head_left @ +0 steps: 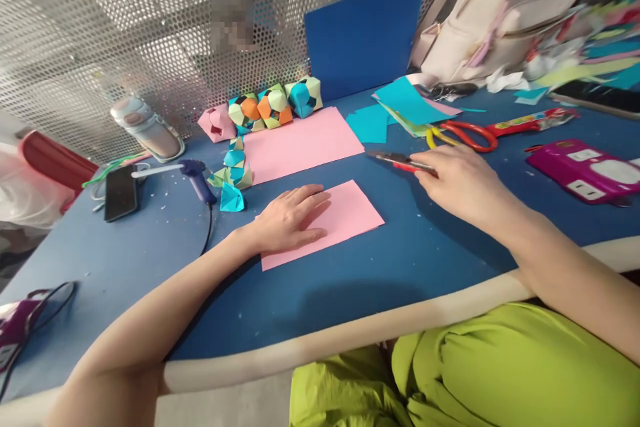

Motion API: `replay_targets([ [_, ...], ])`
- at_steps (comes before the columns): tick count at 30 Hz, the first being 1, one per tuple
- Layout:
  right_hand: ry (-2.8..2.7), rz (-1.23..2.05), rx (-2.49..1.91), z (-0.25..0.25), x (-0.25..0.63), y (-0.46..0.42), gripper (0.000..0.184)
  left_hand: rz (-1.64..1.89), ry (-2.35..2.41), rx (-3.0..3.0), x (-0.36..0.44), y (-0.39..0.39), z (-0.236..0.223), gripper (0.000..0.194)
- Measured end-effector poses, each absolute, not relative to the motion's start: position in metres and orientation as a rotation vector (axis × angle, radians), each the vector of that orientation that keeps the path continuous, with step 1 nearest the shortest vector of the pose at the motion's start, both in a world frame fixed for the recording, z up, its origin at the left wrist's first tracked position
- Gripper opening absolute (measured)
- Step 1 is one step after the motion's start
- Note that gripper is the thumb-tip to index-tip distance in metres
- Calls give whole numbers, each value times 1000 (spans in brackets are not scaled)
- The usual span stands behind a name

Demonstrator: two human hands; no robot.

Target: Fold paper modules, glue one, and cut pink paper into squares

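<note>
My left hand (287,220) lies flat with its fingers apart on a pink sheet of paper (350,213), which looks folded or stacked in layers. To the right, my right hand (465,180) is closed round a pair of scissors (467,135) near the pivot. Their blades point left, and the red and yellow handles stick out behind the fingers. Another pink sheet (305,143) lies just beyond the left hand. Folded blue and green paper pieces (233,177) stand beside its left edge.
Folded paper balls (273,107) line the metal mesh screen (165,47). A glue gun (195,177), a phone (121,193) and a bottle (147,127) are at left. Coloured paper (410,103), a purple power strip (585,170), a blue board (367,33) and a backpack (500,13) are at right.
</note>
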State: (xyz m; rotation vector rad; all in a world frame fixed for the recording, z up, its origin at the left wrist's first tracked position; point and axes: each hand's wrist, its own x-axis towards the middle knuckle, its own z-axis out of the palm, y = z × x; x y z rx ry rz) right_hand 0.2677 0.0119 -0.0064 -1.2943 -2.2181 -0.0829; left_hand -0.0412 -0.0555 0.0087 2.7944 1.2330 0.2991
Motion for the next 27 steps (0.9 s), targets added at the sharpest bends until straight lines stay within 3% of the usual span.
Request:
replay_targets([
  [5, -2335, -197, -1419, -5, 259, 10, 29, 269, 1324, 2686, -36, -59, 16, 61],
  [11, -2373, 519, -1326, 14, 219, -11, 33, 307, 1291, 2653, -35, -63, 17, 59],
  [17, -2332, 752, -1302, 14, 205, -13, 54, 408, 1308, 2554, -38, -62, 14, 65],
  [27, -1985, 1285, -1298, 15, 182, 12, 72, 584, 1273, 2467, -44, -62, 5, 75],
])
